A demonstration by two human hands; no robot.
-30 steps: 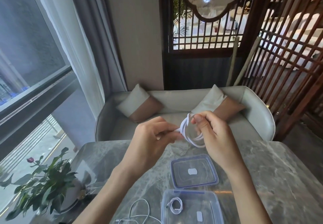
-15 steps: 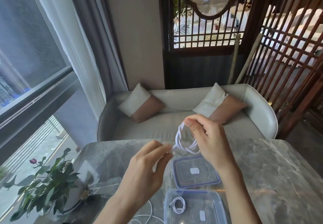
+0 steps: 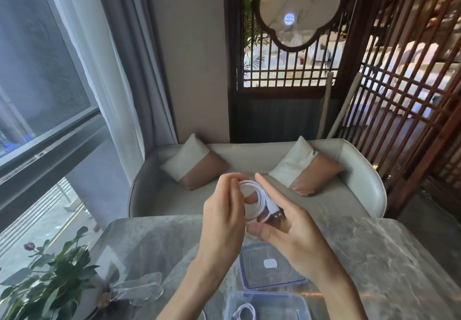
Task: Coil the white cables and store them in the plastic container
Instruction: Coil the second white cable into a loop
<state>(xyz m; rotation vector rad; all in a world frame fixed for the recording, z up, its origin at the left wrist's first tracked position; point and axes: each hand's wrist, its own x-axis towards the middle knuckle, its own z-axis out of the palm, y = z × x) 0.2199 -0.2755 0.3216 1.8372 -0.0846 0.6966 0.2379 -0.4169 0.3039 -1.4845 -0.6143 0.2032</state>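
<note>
Left hand [image 3: 222,220] now grips the coiled cable [image 3: 258,193].

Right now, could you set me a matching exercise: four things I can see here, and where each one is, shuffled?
1 looped white cable
2 lid
3 plastic container
4 plant

A left edge of the table
B flat on the table, beyond the container
C pinched between left hand and right hand
D nearest the person, small coil inside

Pairs: 1-C, 2-B, 3-D, 4-A
</note>
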